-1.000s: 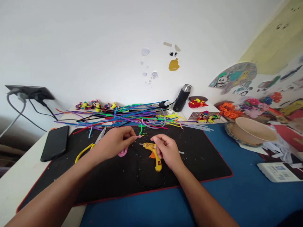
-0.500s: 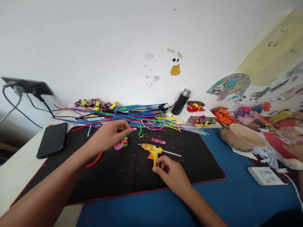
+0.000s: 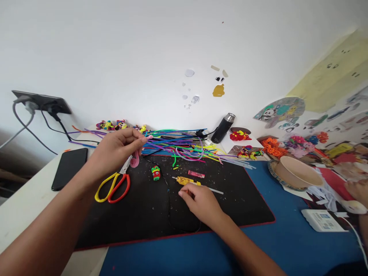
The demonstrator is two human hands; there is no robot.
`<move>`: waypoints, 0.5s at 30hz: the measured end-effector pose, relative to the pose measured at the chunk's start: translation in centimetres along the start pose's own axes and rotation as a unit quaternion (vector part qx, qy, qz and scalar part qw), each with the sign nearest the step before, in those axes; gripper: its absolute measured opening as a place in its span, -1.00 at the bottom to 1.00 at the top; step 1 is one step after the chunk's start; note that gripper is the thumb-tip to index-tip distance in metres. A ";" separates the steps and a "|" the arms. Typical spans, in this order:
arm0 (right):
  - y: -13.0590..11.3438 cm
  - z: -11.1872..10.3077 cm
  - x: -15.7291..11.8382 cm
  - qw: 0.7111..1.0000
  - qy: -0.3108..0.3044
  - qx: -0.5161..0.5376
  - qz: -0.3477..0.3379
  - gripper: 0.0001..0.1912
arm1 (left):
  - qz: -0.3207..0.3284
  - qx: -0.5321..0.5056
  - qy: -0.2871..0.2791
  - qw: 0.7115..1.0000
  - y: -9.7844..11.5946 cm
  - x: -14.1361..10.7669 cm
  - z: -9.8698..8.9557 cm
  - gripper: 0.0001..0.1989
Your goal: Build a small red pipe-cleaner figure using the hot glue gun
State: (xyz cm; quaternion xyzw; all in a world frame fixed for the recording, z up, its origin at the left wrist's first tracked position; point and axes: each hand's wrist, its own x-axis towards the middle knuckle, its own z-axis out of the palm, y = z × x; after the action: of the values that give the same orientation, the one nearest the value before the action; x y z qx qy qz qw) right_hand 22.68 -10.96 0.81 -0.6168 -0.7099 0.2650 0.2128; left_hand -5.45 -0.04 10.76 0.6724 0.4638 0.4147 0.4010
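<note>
My left hand (image 3: 120, 147) is raised above the left of the black mat (image 3: 138, 214), thumb and forefinger pinching a pink pipe cleaner (image 3: 149, 137). A pink coil (image 3: 134, 161) shows below the hand; whether it joins the pinched piece I cannot tell. Scissors (image 3: 119, 182) with one yellow and one red handle lie under that hand. Between my hands sits a small red and green pipe-cleaner figure (image 3: 155, 173) with eyes. My right hand (image 3: 202, 201) is closed around the handle of a yellow hot glue gun (image 3: 186, 180) lying on the mat, hiding its trigger.
Many coloured pipe cleaners (image 3: 172, 143) lie along the wall. A pink lighter (image 3: 196, 174) is behind the glue gun. A phone (image 3: 70, 168) lies left, a black flask (image 3: 223, 128) leans at the back, and a bowl (image 3: 299, 172) and white device (image 3: 324, 221) are right. Another person's hand (image 3: 358, 189) shows far right.
My left hand has moved left and up with the pink piece, uncovering the scissors and red-green figure. My right hand has slid forward over the glue gun's handle. The view has shifted slightly.
</note>
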 end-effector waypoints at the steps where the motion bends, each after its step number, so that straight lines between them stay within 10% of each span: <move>1: 0.1 -0.4 0.6 1.000 0.010 -0.029 0.007 -0.76 | 0.000 -0.002 -0.007 1.000 0.0 0.0 0.1 -0.70; 15: 5.2 -5.1 5.7 0.973 -0.047 -0.190 0.123 -0.82 | -0.002 -0.036 -0.130 0.991 -1.0 0.0 1.9 -0.64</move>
State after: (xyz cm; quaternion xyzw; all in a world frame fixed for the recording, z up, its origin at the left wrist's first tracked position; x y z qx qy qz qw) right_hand 29.01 -4.23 1.24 -0.7156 -0.6750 0.1783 0.0236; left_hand -3.99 -0.09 9.23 0.7047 0.3939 0.3394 0.4828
